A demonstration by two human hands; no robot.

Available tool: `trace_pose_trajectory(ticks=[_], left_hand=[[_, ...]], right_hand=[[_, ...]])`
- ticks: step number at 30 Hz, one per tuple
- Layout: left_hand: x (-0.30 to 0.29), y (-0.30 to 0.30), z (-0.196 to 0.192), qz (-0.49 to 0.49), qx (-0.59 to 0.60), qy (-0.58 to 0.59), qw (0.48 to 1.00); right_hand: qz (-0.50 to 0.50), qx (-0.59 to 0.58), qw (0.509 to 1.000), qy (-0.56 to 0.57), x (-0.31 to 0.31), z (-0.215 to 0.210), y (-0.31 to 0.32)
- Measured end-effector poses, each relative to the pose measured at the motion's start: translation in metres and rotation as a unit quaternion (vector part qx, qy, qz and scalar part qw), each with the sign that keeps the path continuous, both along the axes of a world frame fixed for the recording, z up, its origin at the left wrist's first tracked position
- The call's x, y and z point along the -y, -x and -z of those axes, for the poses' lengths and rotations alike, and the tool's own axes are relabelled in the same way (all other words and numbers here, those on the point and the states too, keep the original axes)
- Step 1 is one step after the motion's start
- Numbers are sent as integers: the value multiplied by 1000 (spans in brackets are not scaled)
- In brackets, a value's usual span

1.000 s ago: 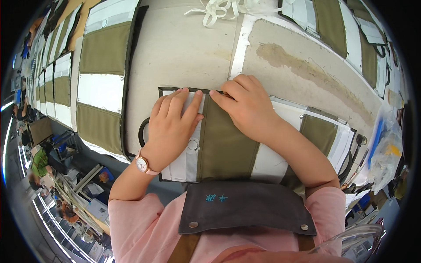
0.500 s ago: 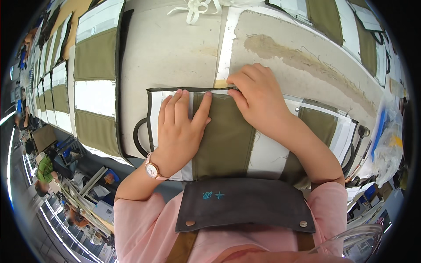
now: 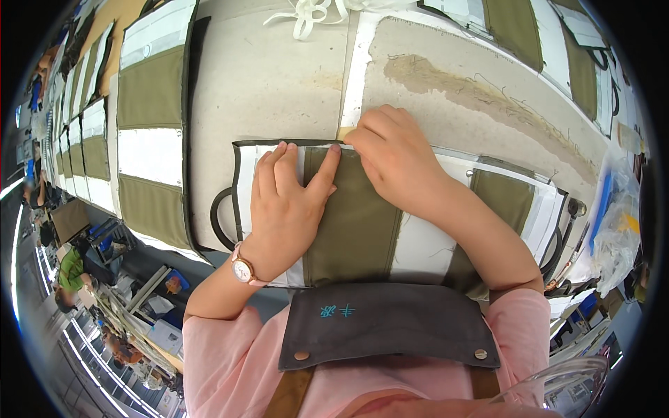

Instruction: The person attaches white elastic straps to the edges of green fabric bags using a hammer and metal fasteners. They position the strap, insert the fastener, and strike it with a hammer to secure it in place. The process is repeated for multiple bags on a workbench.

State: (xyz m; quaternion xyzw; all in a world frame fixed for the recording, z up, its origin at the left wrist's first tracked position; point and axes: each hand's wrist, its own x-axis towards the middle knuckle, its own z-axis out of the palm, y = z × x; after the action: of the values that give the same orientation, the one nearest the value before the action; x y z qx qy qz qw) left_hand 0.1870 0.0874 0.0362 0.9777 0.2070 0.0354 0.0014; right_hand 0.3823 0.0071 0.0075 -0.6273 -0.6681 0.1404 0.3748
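A striped olive-green and white fabric panel (image 3: 352,223) lies across the table in front of me, with dark binding (image 3: 247,143) along its far edge and a black loop (image 3: 219,216) at its left end. My left hand (image 3: 286,205) rests flat on the panel's left part, fingers stretched, tips at the bound edge. Beside its index fingertip, my right hand (image 3: 401,167) pinches that same far edge between thumb and bent fingers. The pinched bit of edge is mostly covered by the right fingers.
A similar striped panel (image 3: 150,157) lies to the left, and more panels (image 3: 512,31) lie at the far right. White ribbon (image 3: 304,19) sits at the far side. A clear plastic bag (image 3: 617,240) is at the right edge; a worn brown patch (image 3: 446,76) marks the table.
My right hand has slid left along the panel's far edge, closer to the left index finger. The left hand has stayed nearly in place.
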Motion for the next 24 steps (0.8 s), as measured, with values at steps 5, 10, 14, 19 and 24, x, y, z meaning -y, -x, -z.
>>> trace_pose_trajectory(ticks=[5,10,14,19,24], left_hand=[[-3,3,0,7,2,15,1000],[-6,4,1,14,13,18,1000],[-14,5,-6,40,-7,15,999],[-15,6,-6,17,5,54,998],[-4,-1,-1,10,-24,-12,1000]], right_hand=[[-48,68,997,-4,7,-2,-7],[-27,136,990,-38,9,0,1],[-17,179,981,-65,10,-1,4],[0,171,983,-66,7,-1,5],[25,148,988,-37,7,0,13]])
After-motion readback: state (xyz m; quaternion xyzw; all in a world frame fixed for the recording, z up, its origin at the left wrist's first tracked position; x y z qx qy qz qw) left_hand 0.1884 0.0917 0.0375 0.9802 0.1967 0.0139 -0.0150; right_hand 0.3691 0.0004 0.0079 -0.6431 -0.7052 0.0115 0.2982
